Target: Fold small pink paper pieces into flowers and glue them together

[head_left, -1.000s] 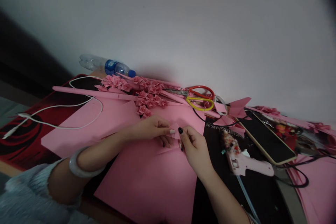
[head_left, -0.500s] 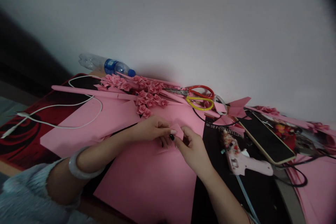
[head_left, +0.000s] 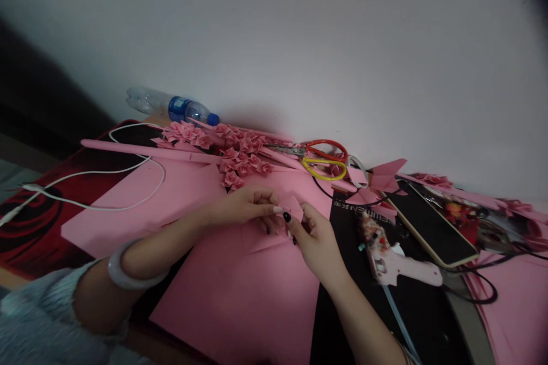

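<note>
A small folded piece of pink paper [head_left: 294, 205] is pinched between my two hands, above a large pink sheet [head_left: 244, 302]. My left hand [head_left: 252, 206] grips its left side, thumb against the near face. From the right, my right hand [head_left: 314, 236] closes on the same piece, with its black-nailed thumb close to the left thumb. The fingers cover much of the paper, so its exact folds are partly hidden. Just beyond my left hand lie folded pink paper roses [head_left: 242, 164].
Scissors [head_left: 325, 169] with red and yellow handles lie by the wall. On the right are a glue gun [head_left: 405, 267], a phone [head_left: 432, 225] and more pink sheets [head_left: 518, 302]. A plastic bottle [head_left: 194, 111] and a white cable [head_left: 98, 206] are on the left.
The folded paper and both hands have shifted slightly, with the fingers repositioned around it. More of the pink paper beneath the fingers shows now. The whole view has moved a little.
</note>
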`<state>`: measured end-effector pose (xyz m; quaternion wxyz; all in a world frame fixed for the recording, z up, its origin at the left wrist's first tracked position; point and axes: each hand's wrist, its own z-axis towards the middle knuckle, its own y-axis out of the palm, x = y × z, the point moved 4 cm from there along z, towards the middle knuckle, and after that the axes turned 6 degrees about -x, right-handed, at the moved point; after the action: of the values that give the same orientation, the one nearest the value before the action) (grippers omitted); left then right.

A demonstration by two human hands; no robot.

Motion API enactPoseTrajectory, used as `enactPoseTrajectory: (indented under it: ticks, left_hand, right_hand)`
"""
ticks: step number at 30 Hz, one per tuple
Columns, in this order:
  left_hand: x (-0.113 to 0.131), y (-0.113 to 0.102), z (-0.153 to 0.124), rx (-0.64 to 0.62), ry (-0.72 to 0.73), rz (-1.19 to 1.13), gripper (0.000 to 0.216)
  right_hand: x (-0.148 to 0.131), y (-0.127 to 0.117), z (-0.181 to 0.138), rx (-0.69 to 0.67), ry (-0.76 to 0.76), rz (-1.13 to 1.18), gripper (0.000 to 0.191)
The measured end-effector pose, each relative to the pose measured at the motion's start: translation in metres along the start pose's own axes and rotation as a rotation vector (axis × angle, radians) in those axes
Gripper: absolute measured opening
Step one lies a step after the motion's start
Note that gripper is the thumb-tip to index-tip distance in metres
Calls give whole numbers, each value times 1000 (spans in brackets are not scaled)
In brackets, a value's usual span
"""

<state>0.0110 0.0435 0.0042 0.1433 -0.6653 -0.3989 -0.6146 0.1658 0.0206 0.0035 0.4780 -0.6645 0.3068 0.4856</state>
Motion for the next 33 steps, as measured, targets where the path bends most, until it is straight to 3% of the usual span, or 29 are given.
enactPoseTrajectory:
  ticks: [26,33]
  left_hand:
    - [7,0,-2,-74,46,12,29]
    - [0,0,-1,38,8,82,30]
  right_hand:
    - [-3,-2,0,-7,7,168,23]
    - [-5,-1,-1,-42,-10,89,25]
